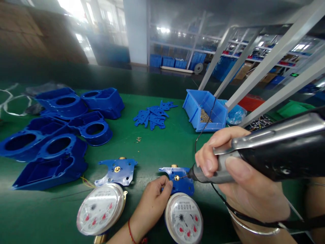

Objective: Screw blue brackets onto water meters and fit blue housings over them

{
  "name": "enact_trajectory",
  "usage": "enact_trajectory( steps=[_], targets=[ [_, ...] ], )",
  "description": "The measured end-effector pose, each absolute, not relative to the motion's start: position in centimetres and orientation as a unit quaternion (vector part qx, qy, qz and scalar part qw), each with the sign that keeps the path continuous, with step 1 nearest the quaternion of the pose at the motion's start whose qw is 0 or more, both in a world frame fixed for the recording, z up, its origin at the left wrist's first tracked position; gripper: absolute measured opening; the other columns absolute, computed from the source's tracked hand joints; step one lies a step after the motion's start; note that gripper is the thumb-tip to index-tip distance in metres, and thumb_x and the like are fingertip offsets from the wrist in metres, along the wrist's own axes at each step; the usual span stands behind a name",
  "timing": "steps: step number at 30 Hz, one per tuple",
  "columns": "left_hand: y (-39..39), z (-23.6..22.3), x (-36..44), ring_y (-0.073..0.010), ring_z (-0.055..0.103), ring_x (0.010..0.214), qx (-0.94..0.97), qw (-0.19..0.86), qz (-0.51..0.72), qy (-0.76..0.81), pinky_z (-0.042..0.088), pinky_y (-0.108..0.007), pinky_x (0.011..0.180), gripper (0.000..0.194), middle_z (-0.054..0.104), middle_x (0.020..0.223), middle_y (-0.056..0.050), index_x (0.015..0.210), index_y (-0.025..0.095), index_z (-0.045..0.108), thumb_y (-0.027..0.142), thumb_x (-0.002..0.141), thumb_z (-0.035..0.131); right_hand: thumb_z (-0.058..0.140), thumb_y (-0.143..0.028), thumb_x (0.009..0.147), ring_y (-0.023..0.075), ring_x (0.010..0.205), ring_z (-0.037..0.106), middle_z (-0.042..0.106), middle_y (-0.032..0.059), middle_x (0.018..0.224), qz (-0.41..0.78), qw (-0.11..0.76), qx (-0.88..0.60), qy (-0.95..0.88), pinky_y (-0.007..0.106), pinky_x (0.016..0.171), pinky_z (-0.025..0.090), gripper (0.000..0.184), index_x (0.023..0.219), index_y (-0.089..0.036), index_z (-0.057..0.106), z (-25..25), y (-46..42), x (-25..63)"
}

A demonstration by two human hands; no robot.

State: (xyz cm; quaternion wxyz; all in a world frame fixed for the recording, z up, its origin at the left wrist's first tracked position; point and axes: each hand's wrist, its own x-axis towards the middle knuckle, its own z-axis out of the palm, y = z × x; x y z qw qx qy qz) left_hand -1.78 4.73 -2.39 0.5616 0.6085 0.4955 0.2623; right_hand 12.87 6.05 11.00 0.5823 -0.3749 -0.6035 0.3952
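My right hand (236, 169) is wrapped round an electric screwdriver (276, 145) with a lever along its grip. The bit points left and meets the blue bracket plate (186, 186) close to its brass fitting (176, 177). My left hand (154, 200) pinches the left edge of that plate between thumb and fingers. Just below the plate lies a water meter (185, 217) with a white dial and red pointers. To the left, a second water meter (101, 208) lies below another blue plate (123, 172) with a brass fitting. Whether a screw sits under the bit is too small to tell.
Several blue plastic housings (95, 130) crowd the left of the green table (119, 132). Loose blue plates (153, 117) and a few small screws (138, 139) lie mid-table. A blue bin (215, 126) holds small screws, beside grey metal posts (254, 78). A black cable (198, 135) hangs near my right hand.
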Motion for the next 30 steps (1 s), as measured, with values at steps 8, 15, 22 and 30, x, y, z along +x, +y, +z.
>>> enact_trajectory(
  steps=[8,15,22,30],
  targets=[
    [1.5,1.8,-2.9,-0.0176,0.056,0.055,0.804,-0.003,0.420,0.421,0.040,-0.028,0.054,0.019,0.061,0.064,-0.004,0.087,0.016,0.054,0.027,0.092,0.040,0.061,-0.035,0.087,0.0131,0.057,0.049,0.053,-0.0012,0.066,0.429,0.589,-0.337,-0.596,0.027,0.052,0.044,0.015,0.098,-0.024,0.056,10.6,5.8,12.6],
    [1.2,1.6,2.4,-0.0133,0.039,0.045,0.830,-0.057,0.489,0.262,0.023,-0.031,0.047,0.033,0.045,0.048,0.002,0.052,0.019,0.046,0.013,0.084,0.046,0.063,-0.029,0.085,0.0113,0.054,0.050,0.051,-0.0031,0.067,0.378,0.613,-0.365,-0.590,0.026,0.052,0.046,0.019,0.102,-0.023,0.057,10.4,6.1,12.0],
    [1.2,0.7,2.3,-0.0138,0.039,0.048,0.835,-0.061,0.479,0.264,0.020,-0.032,0.050,0.027,0.045,0.050,0.002,0.053,0.018,0.047,0.006,0.077,0.051,0.062,-0.015,0.080,0.0096,0.051,0.050,0.050,-0.0057,0.062,0.377,0.619,-0.369,-0.581,0.023,0.050,0.044,0.011,0.085,-0.021,0.054,10.4,6.1,11.8],
    [1.4,1.1,2.5,-0.0127,0.036,0.047,0.830,-0.047,0.493,0.258,0.019,-0.031,0.049,0.031,0.043,0.048,0.003,0.051,0.018,0.045,0.004,0.078,0.051,0.061,-0.019,0.082,0.0111,0.054,0.048,0.050,-0.0034,0.067,0.350,0.615,-0.389,-0.590,0.028,0.054,0.043,0.009,0.089,-0.021,0.056,10.0,6.0,11.8]
  ],
)
